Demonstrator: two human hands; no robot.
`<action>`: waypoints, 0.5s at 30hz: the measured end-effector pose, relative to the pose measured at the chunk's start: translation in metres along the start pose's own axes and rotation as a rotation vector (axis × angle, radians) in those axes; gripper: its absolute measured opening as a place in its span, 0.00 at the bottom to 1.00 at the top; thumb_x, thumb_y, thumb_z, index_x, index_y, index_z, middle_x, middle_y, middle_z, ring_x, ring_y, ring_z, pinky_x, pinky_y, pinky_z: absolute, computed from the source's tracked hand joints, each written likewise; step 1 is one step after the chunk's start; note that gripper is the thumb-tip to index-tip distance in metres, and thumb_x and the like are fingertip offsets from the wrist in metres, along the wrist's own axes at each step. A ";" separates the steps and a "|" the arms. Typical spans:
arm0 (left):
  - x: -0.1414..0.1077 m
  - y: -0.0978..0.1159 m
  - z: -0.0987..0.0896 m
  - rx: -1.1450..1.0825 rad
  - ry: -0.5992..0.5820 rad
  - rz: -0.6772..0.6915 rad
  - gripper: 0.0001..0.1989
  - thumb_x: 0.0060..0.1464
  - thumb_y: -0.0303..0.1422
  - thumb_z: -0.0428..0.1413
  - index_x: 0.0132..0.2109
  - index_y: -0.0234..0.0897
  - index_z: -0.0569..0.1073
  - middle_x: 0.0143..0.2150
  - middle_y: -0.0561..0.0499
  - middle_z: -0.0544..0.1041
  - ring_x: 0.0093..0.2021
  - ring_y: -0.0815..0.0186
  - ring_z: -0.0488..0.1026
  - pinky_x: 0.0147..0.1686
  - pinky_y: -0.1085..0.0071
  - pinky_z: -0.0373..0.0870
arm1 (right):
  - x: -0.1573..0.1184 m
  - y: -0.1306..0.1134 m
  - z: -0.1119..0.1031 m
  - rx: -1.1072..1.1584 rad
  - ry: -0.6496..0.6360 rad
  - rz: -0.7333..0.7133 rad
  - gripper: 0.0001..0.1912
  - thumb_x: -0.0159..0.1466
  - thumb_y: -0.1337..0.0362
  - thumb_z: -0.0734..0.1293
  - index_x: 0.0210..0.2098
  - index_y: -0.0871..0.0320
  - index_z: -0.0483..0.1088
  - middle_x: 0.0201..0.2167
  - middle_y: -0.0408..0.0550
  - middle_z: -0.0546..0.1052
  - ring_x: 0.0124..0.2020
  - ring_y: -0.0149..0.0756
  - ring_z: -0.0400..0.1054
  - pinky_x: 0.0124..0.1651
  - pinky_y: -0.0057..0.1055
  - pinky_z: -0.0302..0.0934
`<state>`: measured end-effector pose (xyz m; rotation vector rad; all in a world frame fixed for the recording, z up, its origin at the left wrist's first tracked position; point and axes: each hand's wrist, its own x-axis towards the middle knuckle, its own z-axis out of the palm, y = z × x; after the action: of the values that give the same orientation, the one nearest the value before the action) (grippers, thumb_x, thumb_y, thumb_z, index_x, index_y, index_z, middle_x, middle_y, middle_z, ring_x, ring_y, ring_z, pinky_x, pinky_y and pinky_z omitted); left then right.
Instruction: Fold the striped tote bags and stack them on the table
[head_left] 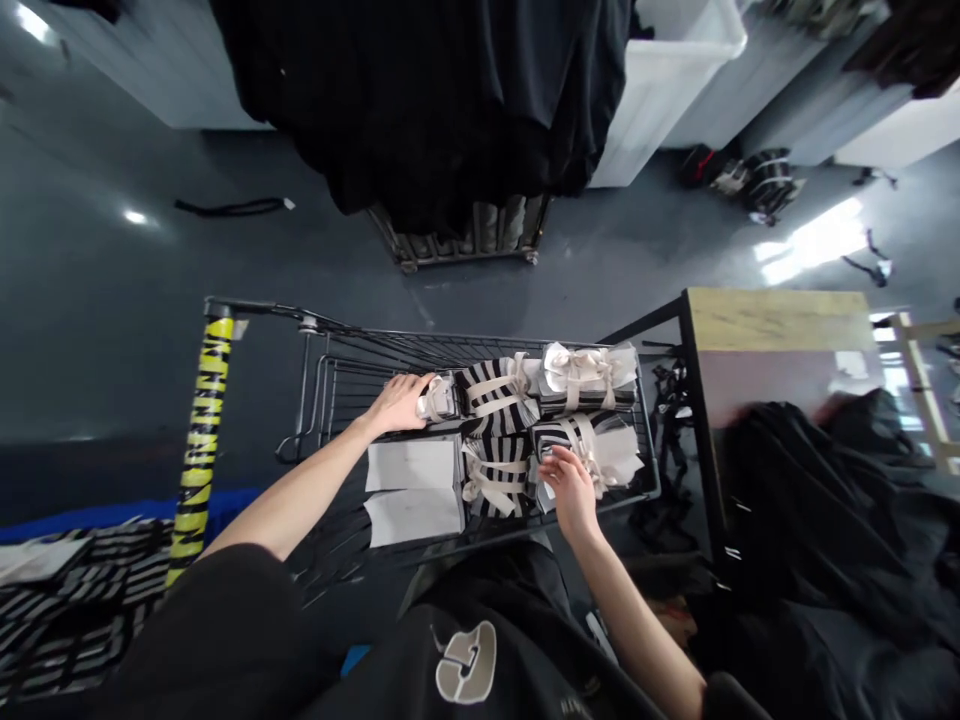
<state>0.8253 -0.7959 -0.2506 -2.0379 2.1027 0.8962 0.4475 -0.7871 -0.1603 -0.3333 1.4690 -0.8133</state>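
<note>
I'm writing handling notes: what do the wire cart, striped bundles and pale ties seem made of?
Wire cart: probably metal, dark finish; thin, stiff-looking rods.
Striped bundles: apparently fabric, matt; soft layers pinched by the ties.
Pale ties: likely cloth tape, matt; flat, knotted, loose-ended. Exact fibres: can't tell.

Left hand reaches forward; right hand (loosely curled) angles leftward.

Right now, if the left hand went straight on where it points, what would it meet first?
The pale tied bundle right beside the left hand; they seem to touch, though depth is hard to judge.
</note>
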 end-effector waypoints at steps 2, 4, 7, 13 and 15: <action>-0.003 -0.002 -0.015 -0.015 0.017 -0.006 0.51 0.40 0.35 0.64 0.72 0.30 0.58 0.60 0.33 0.72 0.61 0.43 0.68 0.66 0.52 0.58 | -0.003 0.001 0.000 0.003 -0.008 -0.008 0.17 0.53 0.58 0.72 0.40 0.57 0.78 0.30 0.45 0.81 0.30 0.33 0.75 0.41 0.33 0.71; -0.012 -0.003 -0.036 -0.014 0.021 0.002 0.50 0.42 0.36 0.63 0.72 0.29 0.57 0.61 0.33 0.71 0.62 0.42 0.67 0.64 0.52 0.61 | -0.006 0.002 0.000 0.004 -0.011 -0.008 0.17 0.53 0.58 0.72 0.40 0.58 0.78 0.30 0.45 0.81 0.30 0.33 0.75 0.41 0.33 0.71; -0.038 0.003 -0.083 -0.011 0.037 0.016 0.50 0.43 0.36 0.64 0.72 0.29 0.56 0.64 0.33 0.69 0.64 0.42 0.65 0.65 0.52 0.62 | -0.012 0.002 0.000 0.009 -0.019 0.008 0.18 0.52 0.57 0.74 0.40 0.58 0.78 0.29 0.45 0.81 0.30 0.33 0.75 0.41 0.32 0.71; -0.146 0.032 -0.191 -0.053 0.172 -0.056 0.41 0.56 0.35 0.58 0.71 0.26 0.53 0.66 0.35 0.66 0.66 0.45 0.64 0.67 0.50 0.62 | -0.020 0.004 0.021 0.003 -0.119 -0.001 0.17 0.51 0.58 0.75 0.40 0.58 0.78 0.29 0.45 0.81 0.30 0.33 0.75 0.41 0.33 0.72; -0.195 0.037 -0.214 -0.122 0.258 -0.157 0.44 0.54 0.36 0.60 0.72 0.27 0.51 0.68 0.35 0.63 0.67 0.44 0.64 0.68 0.48 0.61 | -0.021 0.004 0.032 -0.014 -0.169 -0.008 0.18 0.51 0.58 0.75 0.40 0.58 0.78 0.29 0.44 0.80 0.31 0.33 0.75 0.41 0.33 0.72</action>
<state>0.8839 -0.7216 0.0257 -2.4604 2.0094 0.7934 0.4814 -0.7789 -0.1436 -0.4086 1.3167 -0.7632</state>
